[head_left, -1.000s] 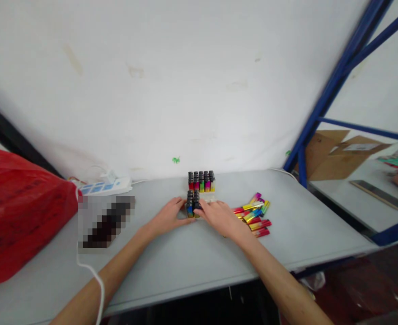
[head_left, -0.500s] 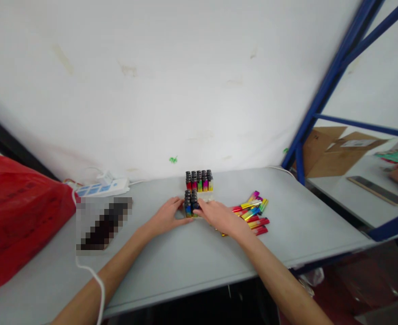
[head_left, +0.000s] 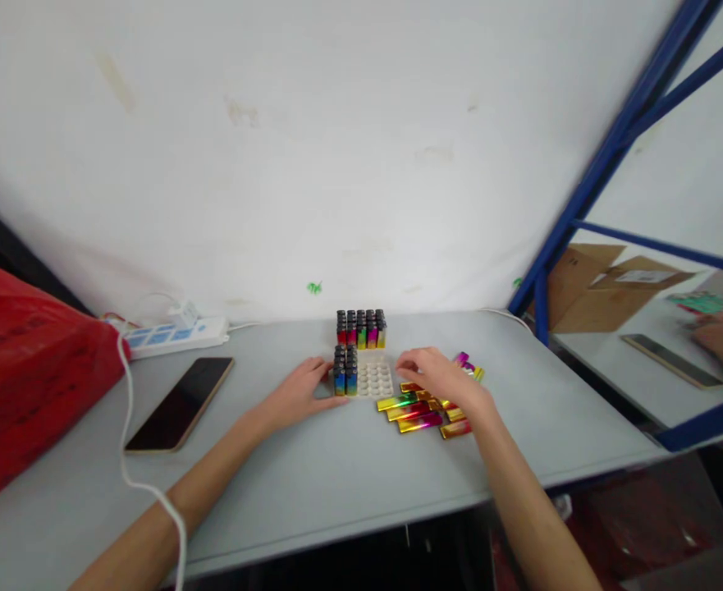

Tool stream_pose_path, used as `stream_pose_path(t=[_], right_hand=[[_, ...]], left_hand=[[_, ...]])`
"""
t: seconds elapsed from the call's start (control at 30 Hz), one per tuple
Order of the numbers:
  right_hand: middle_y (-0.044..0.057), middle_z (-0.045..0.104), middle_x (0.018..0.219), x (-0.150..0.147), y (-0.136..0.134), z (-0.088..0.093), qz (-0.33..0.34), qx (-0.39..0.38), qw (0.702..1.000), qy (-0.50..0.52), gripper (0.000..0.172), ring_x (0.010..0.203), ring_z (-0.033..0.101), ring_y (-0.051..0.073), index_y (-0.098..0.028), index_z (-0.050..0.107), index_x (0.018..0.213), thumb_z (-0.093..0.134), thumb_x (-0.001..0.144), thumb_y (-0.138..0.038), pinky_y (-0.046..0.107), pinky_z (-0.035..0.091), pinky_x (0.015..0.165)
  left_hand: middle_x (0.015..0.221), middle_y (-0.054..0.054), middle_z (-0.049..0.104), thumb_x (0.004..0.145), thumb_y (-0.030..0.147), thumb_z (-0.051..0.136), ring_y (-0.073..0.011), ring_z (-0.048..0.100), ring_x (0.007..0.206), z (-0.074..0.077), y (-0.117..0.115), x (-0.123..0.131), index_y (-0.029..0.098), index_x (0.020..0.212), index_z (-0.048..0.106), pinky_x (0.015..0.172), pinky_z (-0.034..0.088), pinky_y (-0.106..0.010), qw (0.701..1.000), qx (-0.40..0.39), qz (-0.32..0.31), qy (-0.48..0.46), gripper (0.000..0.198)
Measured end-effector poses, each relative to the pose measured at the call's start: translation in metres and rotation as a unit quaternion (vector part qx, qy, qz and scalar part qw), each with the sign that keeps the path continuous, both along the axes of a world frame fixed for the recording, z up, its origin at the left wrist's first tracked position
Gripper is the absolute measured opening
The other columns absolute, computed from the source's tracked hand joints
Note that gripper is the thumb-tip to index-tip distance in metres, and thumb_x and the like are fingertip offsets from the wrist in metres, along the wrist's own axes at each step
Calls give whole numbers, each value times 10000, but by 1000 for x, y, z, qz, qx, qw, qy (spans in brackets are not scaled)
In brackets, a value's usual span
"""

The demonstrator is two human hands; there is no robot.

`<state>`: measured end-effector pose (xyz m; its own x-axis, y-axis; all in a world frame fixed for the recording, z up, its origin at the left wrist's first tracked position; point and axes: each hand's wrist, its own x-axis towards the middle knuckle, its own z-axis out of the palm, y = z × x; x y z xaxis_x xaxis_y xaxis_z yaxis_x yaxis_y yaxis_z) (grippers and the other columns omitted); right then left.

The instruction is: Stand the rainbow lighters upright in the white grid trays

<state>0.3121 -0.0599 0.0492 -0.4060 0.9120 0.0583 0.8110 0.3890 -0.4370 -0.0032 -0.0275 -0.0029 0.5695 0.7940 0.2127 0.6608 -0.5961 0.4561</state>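
A white tray with round sockets (head_left: 375, 380) lies on the grey table. Upright blue lighters (head_left: 345, 374) with black tops fill its left columns. My left hand (head_left: 303, 392) rests at the tray's left side, thumb and fingers spread beside the lighters. Over the left part of a loose pile of shiny coloured lighters (head_left: 419, 414) is my right hand (head_left: 436, 373), just right of the tray, its fingers bent; what they hold, if anything, is too small to tell. Behind the tray stands a block of upright multicoloured lighters (head_left: 362, 329).
On the left are a phone (head_left: 180, 404), a white power strip (head_left: 180, 335), a white cable (head_left: 128, 410) and a red bag (head_left: 34, 386). Right of the blue frame (head_left: 583, 193) are a cardboard box (head_left: 588, 287), another phone (head_left: 670, 361) and another person's hands.
My right hand has moved right, off the tray to the pile, uncovering the sockets and the second blue column. My left hand has stayed beside the tray.
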Motion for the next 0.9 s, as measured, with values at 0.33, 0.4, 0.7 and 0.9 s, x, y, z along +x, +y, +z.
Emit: stream_pose_path(t=[0.33, 0.4, 0.7, 0.9], right_hand=[[138, 755, 1346, 71, 3, -5, -59, -81, 992, -70, 447, 1207, 716, 296, -181, 772, 1323, 714, 880, -172, 385, 516, 1082], [146, 758, 1338, 74, 5, -7, -67, -82, 990, -91, 474, 1209, 718, 298, -175, 776, 1318, 732, 848, -147, 379, 518, 1079], [100, 833, 1013, 67, 14, -8, -93, -26, 995, -37, 195, 929, 767, 248, -183, 801, 1022, 682, 875, -134, 318, 545, 837], [42, 824, 916, 34, 1, 10, -50, 39, 990, 125, 306, 830, 750, 224, -235, 715, 1244, 597, 1019, -405, 329, 555, 817]], left_hand=[[1073, -114, 677, 895, 681, 693, -329, 659, 1023, 2, -2, 2, 175, 1039, 691, 962, 546, -444, 1000, -5, -3, 19, 526], [1080, -120, 676, 895, 678, 695, -334, 657, 1033, 2, -3, 2, 170, 1062, 693, 966, 544, -446, 1000, -2, -3, 24, 535], [1096, -119, 674, 896, 653, 708, -328, 655, 1017, 0, -4, 1, 182, 1035, 683, 945, 552, -445, 1000, 0, -5, 22, 491], [1072, -119, 682, 898, 669, 698, -323, 657, 1011, 1, 0, -2, 182, 1028, 687, 958, 553, -451, 1000, -6, -17, 1, 504]])
